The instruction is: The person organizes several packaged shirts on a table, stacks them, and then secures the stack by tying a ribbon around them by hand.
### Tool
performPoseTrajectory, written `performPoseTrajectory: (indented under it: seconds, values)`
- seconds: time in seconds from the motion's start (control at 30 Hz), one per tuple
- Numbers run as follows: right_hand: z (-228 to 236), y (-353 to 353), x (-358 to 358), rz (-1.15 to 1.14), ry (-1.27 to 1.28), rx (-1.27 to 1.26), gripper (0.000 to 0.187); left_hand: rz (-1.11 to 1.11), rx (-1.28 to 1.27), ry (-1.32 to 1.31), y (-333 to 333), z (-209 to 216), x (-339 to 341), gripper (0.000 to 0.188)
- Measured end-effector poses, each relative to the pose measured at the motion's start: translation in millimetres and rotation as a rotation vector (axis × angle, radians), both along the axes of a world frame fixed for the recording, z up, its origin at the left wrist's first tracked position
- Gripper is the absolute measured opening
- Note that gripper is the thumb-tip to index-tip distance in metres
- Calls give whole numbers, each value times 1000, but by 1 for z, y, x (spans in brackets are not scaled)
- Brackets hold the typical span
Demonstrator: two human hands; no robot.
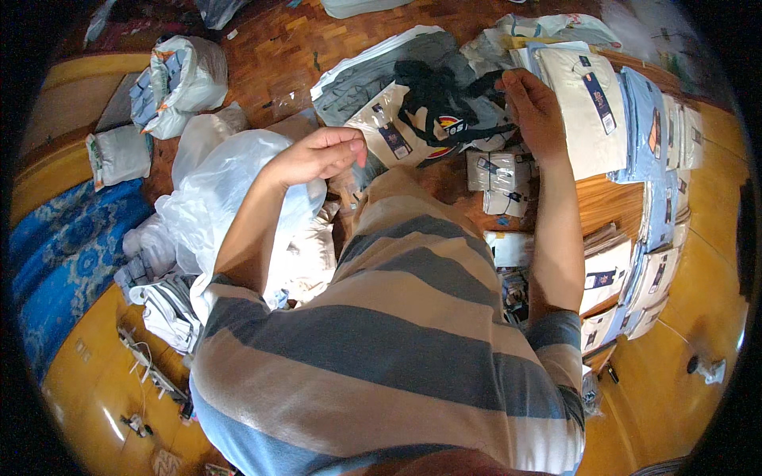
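In the head view, my right hand [536, 115] is raised at the right, its thumb and fingers pinched on the end of a dark cloth strip [486, 82]. The strip belongs to a tangled black bundle [425, 91] with a round red, yellow and white print [451, 127]. My left hand [324, 153] is bent with its fingers drawn together; what they hold, if anything, is hidden. Just beyond it lies a cream garment in clear plastic [382, 119] with a dark label. Grey folded cloth [357, 75] spreads under and behind the bundle.
Stacked packed garments [583, 111] stand at the right, cream and light blue. Smaller wrapped packs [496, 172] lie in front of the stack. White plastic bags [230, 186] crowd the left. Farther left, a filled bag [186, 83] stands near a blue patterned cloth [75, 262].
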State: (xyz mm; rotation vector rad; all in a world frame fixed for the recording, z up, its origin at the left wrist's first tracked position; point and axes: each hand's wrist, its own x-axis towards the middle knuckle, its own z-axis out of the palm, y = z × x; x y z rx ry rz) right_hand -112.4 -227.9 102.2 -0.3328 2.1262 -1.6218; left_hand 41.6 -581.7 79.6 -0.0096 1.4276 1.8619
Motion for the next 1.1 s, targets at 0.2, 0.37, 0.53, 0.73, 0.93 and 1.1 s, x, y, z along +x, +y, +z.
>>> performPoseTrajectory:
  seconds: [0.2, 0.37, 0.53, 0.73, 0.93, 1.1]
  values:
    - [42, -10, 20, 253, 202, 143, 31, 559, -442, 872, 68, -6, -27, 30]
    - [92, -22, 37, 284, 349, 195, 27, 218, -566, 999, 109, 5, -57, 30]
    - [98, 17, 28, -9, 464, 69, 30, 122, 125, 372, 104, 13, -43, 29]
    - [87, 28, 27, -271, 458, 149, 29, 136, 300, 97, 104, 29, -25, 35]
    - [73, 2, 40, -290, 973, 301, 27, 124, 310, 241, 113, 18, -19, 42]
    - [64, -40, 87, 173, 398, -35, 33, 129, 672, -141, 112, 50, -20, 43]
